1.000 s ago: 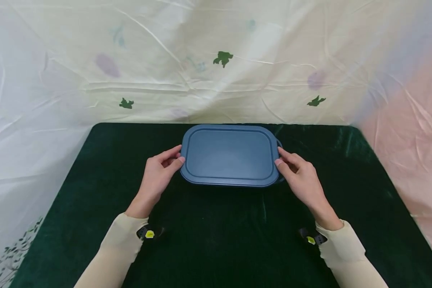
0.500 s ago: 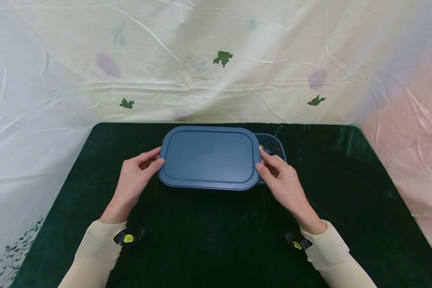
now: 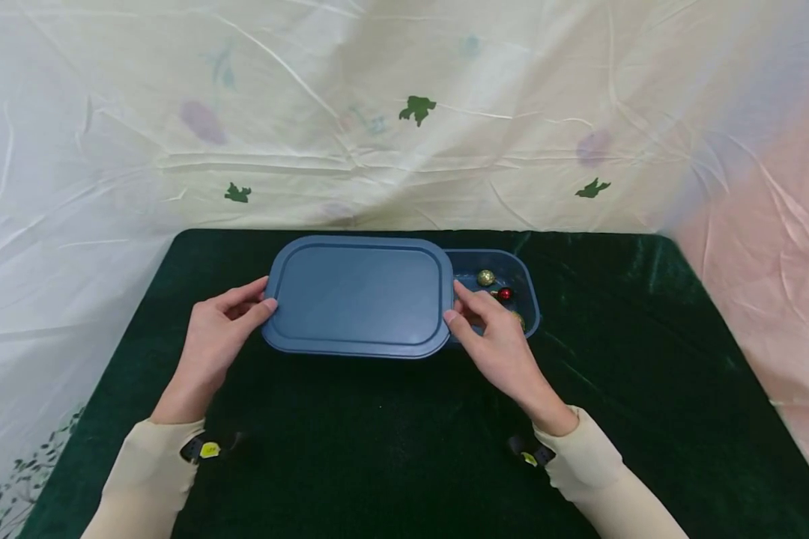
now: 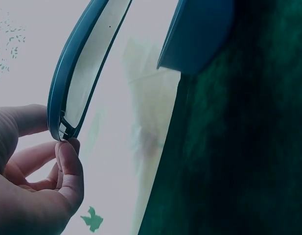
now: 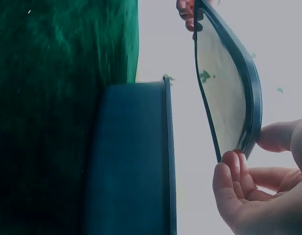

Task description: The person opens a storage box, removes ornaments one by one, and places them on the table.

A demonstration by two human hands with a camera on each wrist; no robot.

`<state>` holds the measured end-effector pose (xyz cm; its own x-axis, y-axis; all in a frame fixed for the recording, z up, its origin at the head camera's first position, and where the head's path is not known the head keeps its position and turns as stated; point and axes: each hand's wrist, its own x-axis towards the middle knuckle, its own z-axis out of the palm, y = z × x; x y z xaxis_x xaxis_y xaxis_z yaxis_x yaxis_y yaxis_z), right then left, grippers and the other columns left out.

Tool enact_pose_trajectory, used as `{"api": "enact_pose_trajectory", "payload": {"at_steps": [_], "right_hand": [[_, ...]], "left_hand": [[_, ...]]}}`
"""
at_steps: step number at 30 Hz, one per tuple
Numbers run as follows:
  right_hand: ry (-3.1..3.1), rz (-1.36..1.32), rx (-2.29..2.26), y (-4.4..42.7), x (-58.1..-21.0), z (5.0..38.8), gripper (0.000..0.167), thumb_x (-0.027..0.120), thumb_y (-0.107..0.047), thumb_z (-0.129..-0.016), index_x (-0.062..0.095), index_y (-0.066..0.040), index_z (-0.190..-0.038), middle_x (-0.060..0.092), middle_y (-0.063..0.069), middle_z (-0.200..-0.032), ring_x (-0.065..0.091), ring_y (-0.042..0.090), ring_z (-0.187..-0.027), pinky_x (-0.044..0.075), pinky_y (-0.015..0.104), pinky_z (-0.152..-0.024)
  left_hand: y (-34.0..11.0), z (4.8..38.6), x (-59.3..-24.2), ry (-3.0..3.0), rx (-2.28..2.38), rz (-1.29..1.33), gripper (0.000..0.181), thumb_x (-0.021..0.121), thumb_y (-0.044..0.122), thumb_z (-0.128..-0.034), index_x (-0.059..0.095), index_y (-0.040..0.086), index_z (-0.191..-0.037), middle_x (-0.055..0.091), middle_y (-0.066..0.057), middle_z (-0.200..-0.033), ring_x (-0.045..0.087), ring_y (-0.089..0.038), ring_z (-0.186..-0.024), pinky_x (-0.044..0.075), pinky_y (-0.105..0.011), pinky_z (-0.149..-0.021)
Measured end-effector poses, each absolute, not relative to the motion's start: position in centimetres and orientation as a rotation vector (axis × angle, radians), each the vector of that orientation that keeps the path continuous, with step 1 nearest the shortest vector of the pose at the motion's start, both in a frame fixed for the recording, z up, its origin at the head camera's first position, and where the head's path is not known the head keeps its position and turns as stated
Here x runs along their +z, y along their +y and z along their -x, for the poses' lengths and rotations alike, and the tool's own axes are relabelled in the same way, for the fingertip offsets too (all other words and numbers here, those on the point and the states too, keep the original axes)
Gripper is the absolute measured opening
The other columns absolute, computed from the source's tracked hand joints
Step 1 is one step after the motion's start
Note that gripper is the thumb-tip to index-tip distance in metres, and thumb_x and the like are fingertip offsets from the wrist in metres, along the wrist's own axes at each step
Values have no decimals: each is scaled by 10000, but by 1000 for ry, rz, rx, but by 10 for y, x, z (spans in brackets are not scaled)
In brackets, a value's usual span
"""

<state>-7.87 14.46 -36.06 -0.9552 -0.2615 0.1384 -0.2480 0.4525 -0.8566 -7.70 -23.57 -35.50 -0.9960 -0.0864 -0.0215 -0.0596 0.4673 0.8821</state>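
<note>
- Head view: the left hand (image 3: 219,337) and the right hand (image 3: 502,348) are both part closed, each pinching one short end of a blue lid (image 3: 357,296).
- Lid lies flat side up between the two hands, with the thumbs on its top and the other fingers curled under its rim.
- In the left wrist view, the fingertips (image 4: 67,159) meet the lid's lower edge while the thumb presses its outer face.
- In the right wrist view, the grasp looks much alike, and a gap shows between the lid and the box.
- Blue box (image 3: 465,263) sits below the lid, its uncovered end showing behind the right hand and to its right.
- Just beyond the right hand's fingers, inside the box, are a gold ball (image 3: 486,278) and a red ball (image 3: 505,293); another gold ball (image 3: 520,320) is partly hidden by that hand.
- Beneath both hands spreads a dark green tablecloth (image 3: 377,449).
</note>
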Motion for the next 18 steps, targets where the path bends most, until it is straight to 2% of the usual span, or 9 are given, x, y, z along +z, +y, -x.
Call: {"api": "enact_pose_trajectory", "payload": {"at_steps": [4, 12, 18], "right_hand": [[2651, 528, -1583, 131, -360, 79, 562, 631, -240, -1040, 470, -60, -1547, 613, 41, -1118, 641, 144, -1038, 556, 376, -960], [2652, 612, -1552, 103, -367, 82, 579, 647, -213, -1025, 463, -47, -1549, 595, 15, -1083, 614, 121, -945, 560, 326, -813], [2608, 652, -1580, 84, -371, 81, 602, 661, -187, -1013, 448, -4, -1545, 583, 37, -1104, 611, 132, -987, 566, 390, -900]], "left_hand": [[-248, 75, -357, -2676, -1558, -159, 528, 641, 355, -1035, 579, 82, -1482, 628, -158, -1274, 607, -56, -939, 508, -103, -769], [-270, 71, -355, -2707, -1461, -233, 559, 629, 382, -1035, 568, 54, -1484, 635, -164, -1283, 614, 4, -925, 484, -59, -788], [-286, 70, -357, -2740, -1396, -312, 576, 610, 414, -1036, 562, 65, -1492, 629, -197, -1319, 601, 8, -934, 460, -45, -788]]}}
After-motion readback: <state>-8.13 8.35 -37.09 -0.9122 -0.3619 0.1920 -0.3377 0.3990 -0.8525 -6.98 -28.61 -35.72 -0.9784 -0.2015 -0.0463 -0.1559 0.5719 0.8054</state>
